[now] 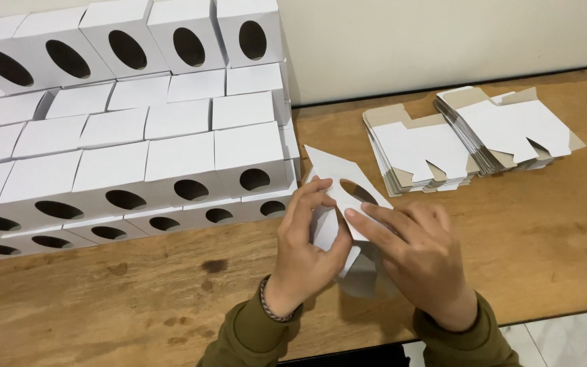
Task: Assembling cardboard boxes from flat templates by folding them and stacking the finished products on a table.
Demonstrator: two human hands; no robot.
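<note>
Near, over the wooden bench, the left hand and right hand both grip a half-folded white carton — unfinished. Farther right, two stacks of flat blanks wait; far left, many finished boxes are stacked.

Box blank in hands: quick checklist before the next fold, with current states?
1. Both hands on the box blank: ok. Left hand pinches its left edge, right hand presses from the right.
2. Oval cut-out facing up and uncovered: ok.
3. Bottom flaps aligned: cannot tell, hidden under the hands.
4. Bare wooden table in front of the hands to set it down: ok.
5. Flat blank stacks within view at right, neatly piled: ok.
6. Wall of finished boxes at left standing, apart from the hands: ok.
</note>
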